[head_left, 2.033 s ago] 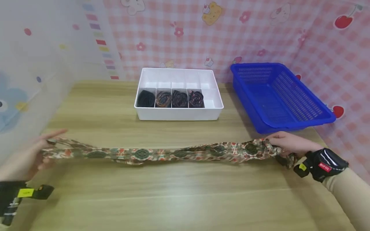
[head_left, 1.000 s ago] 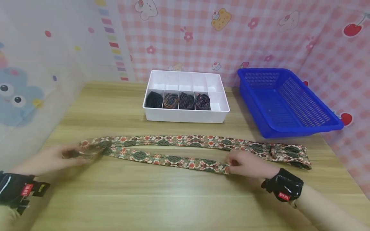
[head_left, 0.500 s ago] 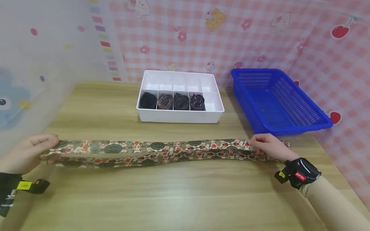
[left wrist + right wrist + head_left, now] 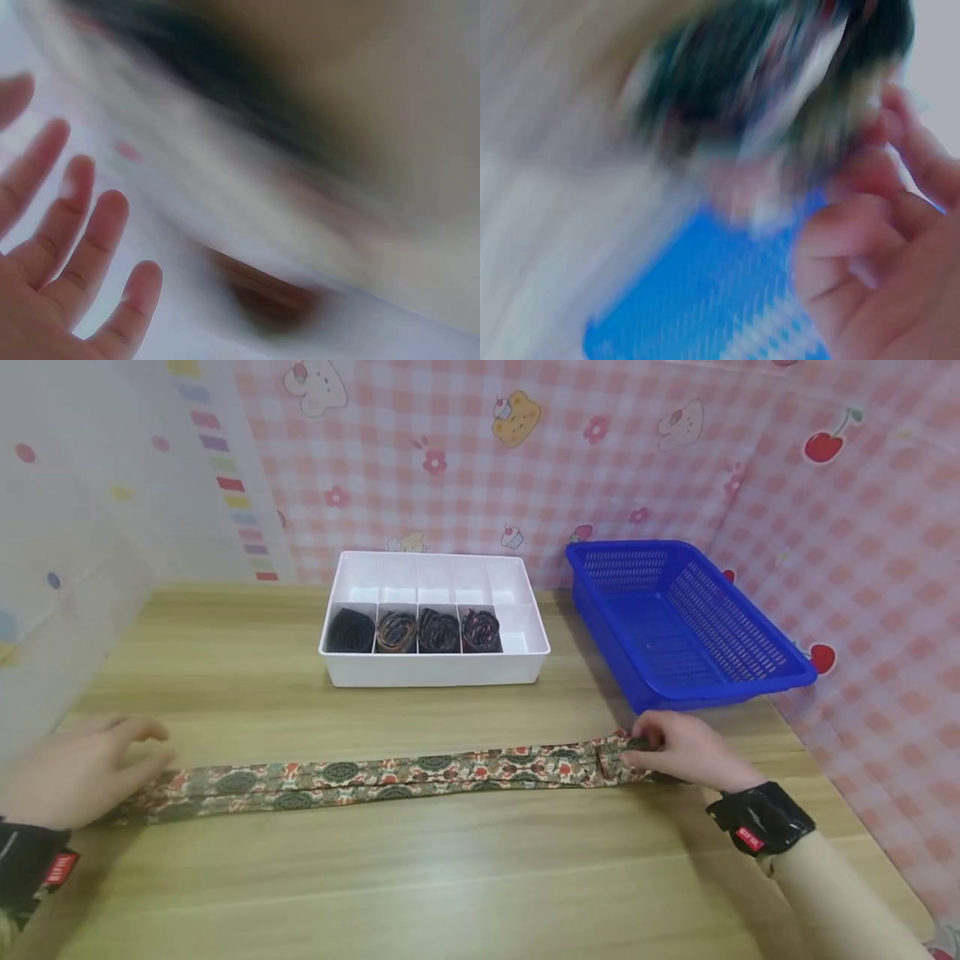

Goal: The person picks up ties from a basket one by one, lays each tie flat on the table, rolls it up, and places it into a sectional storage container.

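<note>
A patterned necktie [image 4: 431, 767] in green, cream and red lies folded lengthwise across the table, two strips side by side. At its right end, my right hand [image 4: 693, 752] pinches the fabric between thumb and fingers. The right wrist view shows the blurred tie [image 4: 720, 82] at the curled fingers [image 4: 847, 232]. Over the tie's left end is my left hand [image 4: 82, 772], hiding part of it. In the left wrist view its fingers [image 4: 105, 225] are spread and relaxed, holding nothing, with the blurred tie passing beyond them.
Behind the tie stands a white divided box [image 4: 435, 672], with several dark rolled ties [image 4: 395, 632] in its front compartments. A blue plastic basket [image 4: 645, 668] sits at the back right, close to my right hand. Patterned cloth walls [image 4: 465, 502] enclose the wooden table [image 4: 420, 877].
The tie was stretched out, then doubled, and its two strips now lie closer together on the table. My left hand has let go of its left end; the right hand has moved to the right end.
</note>
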The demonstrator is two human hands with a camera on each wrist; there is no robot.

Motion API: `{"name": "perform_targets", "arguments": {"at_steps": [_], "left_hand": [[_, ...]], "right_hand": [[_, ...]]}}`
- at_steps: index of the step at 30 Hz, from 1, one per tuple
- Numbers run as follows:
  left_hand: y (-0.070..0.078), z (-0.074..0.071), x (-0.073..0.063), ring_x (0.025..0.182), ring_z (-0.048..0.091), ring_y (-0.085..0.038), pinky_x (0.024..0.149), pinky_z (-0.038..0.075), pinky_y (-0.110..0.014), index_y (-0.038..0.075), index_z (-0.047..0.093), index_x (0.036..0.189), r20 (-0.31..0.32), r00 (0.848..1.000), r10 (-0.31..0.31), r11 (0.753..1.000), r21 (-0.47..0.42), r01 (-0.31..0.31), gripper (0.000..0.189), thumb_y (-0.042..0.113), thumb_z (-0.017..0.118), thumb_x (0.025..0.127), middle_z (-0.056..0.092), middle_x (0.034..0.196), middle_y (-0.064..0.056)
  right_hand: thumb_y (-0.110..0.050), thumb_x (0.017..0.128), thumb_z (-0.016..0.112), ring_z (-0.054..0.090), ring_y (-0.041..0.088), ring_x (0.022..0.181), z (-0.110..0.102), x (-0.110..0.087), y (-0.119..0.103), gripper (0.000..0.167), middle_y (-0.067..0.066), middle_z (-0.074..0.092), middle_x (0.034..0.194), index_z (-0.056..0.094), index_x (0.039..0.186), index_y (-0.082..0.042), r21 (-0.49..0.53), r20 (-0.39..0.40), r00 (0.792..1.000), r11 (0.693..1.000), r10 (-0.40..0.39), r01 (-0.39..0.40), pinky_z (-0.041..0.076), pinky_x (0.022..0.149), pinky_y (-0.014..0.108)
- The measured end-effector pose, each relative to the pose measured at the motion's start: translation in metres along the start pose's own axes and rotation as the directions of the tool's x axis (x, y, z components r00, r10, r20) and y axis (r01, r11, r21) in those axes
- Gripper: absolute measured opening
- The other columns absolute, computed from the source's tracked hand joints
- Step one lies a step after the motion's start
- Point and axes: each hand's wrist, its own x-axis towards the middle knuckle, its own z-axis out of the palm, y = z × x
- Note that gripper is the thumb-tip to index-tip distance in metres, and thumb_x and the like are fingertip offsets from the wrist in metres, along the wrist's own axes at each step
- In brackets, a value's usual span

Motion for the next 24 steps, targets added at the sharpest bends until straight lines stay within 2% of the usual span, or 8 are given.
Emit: {"name": "perform_targets", "arguments": {"at_steps": [3,5,8,11,14,19,21,24], "left_hand": [[0.070,-0.002,0.028,0.099,0.060,-0.037,0.081,0.046,-0.059,0.005,0.064,0.113,-0.067,0.993,0.099,0.994,-0.036,-0.102,0.033,0.026,0.070,0.088,0.064,0.113,-0.021],[0.119,0.008,0.048,0.105,0.060,-0.033,0.088,0.046,-0.056,0.009,0.065,0.113,-0.092,0.964,0.249,0.963,-0.079,-0.256,0.033,0.027,0.071,0.086,0.065,0.116,-0.015],[0.180,0.031,0.072,0.116,0.056,-0.028,0.096,0.044,-0.051,0.011,0.063,0.123,0.015,0.880,0.475,0.874,-0.125,-0.469,0.040,0.031,0.068,0.088,0.061,0.127,-0.010],[0.219,0.056,0.086,0.130,0.046,-0.028,0.104,0.036,-0.052,0.013,0.055,0.136,0.188,0.807,0.559,0.829,-0.120,-0.546,0.051,0.038,0.061,0.092,0.051,0.141,-0.009],[0.229,0.071,0.089,0.132,0.044,-0.027,0.105,0.035,-0.051,0.014,0.054,0.139,0.294,0.787,0.542,0.835,-0.084,-0.543,0.052,0.040,0.060,0.093,0.049,0.143,-0.007],[0.210,0.069,0.081,0.123,0.053,-0.026,0.100,0.041,-0.049,0.012,0.063,0.129,0.267,0.825,0.498,0.866,-0.102,-0.490,0.043,0.035,0.062,0.092,0.058,0.134,-0.006],[0.200,0.064,0.076,0.121,0.055,-0.026,0.098,0.042,-0.051,0.013,0.065,0.126,0.238,0.842,0.485,0.875,-0.123,-0.469,0.040,0.034,0.063,0.092,0.060,0.131,-0.005],[0.189,0.056,0.068,0.121,0.055,-0.026,0.097,0.042,-0.055,0.015,0.066,0.124,0.219,0.856,0.469,0.883,-0.152,-0.445,0.036,0.032,0.063,0.092,0.061,0.130,-0.003]], "right_hand": [[-0.052,0.067,0.083,0.057,0.033,0.096,-0.008,-0.013,0.011,0.079,0.018,0.059,0.108,0.058,0.125,-0.005,-0.107,0.006,1.000,0.994,-0.007,0.007,0.048,0.078,0.050],[-0.052,0.063,0.085,0.052,0.045,0.111,-0.007,-0.018,0.020,0.097,0.029,0.051,0.127,0.048,0.137,-0.003,-0.125,0.022,1.000,0.992,-0.009,0.012,0.045,0.084,0.061],[-0.041,0.070,0.084,0.048,0.052,0.115,0.004,-0.018,0.032,0.093,0.035,0.046,0.131,0.041,0.140,0.002,-0.107,0.034,0.999,0.994,-0.024,0.027,0.042,0.088,0.064],[-0.021,0.080,0.075,0.055,0.048,0.108,0.017,-0.017,0.038,0.069,0.032,0.055,0.122,0.045,0.137,0.003,-0.099,-0.016,0.999,0.994,-0.036,0.034,0.045,0.087,0.061],[-0.004,0.079,0.068,0.061,0.042,0.100,0.023,-0.017,0.036,0.054,0.025,0.063,0.114,0.053,0.131,-0.001,-0.145,-0.138,0.988,0.988,-0.063,0.042,0.048,0.081,0.058],[0.004,0.068,0.071,0.062,0.036,0.083,0.014,-0.023,0.032,0.049,0.013,0.063,0.095,0.061,0.115,-0.005,-0.371,-0.331,0.909,0.920,-0.254,0.122,0.048,0.065,0.052],[0.005,0.066,0.072,0.059,0.035,0.078,0.008,-0.027,0.037,0.050,0.012,0.061,0.091,0.062,0.113,-0.006,-0.446,-0.346,0.870,0.878,-0.351,0.177,0.046,0.061,0.050],[0.007,0.065,0.071,0.055,0.034,0.076,0.001,-0.036,0.051,0.054,0.011,0.057,0.091,0.061,0.116,-0.006,-0.504,-0.313,0.842,0.828,-0.440,0.245,0.042,0.059,0.048]]}}
